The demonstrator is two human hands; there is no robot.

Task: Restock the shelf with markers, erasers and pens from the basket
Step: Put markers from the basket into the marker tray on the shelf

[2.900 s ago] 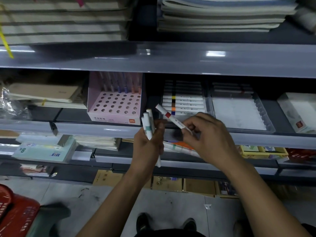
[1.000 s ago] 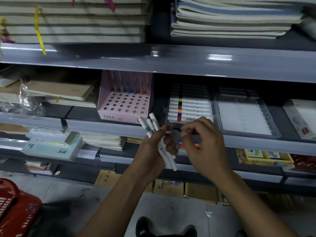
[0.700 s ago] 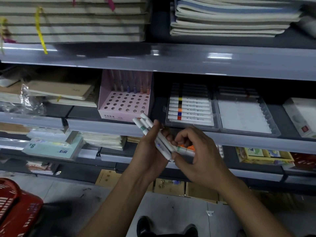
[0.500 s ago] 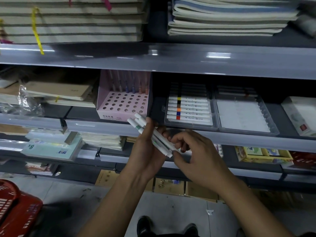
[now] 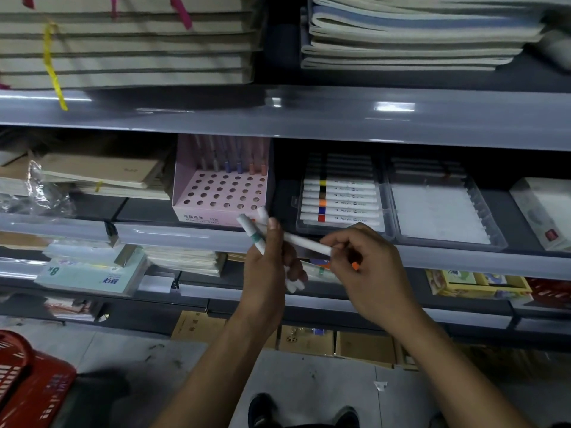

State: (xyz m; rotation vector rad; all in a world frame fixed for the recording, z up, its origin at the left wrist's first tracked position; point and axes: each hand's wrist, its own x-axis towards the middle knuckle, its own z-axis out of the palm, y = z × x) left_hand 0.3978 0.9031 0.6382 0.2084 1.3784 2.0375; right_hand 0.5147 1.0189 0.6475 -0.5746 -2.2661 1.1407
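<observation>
Head view: before a dim grey shelf, the left hand is gripping white markers; the right hand is pinching one marker, its end hidden.

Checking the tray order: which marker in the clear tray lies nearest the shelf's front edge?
The red-banded marker, frontmost in the clear tray; the blue- and orange-banded ones lie behind it.

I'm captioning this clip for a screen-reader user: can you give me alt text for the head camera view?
A person's left hand holds a bunch of white markers in front of a stationery shelf while the right hand pulls one marker from it. Behind, a clear tray holds a row of markers, and a red basket sits on the floor.
</observation>
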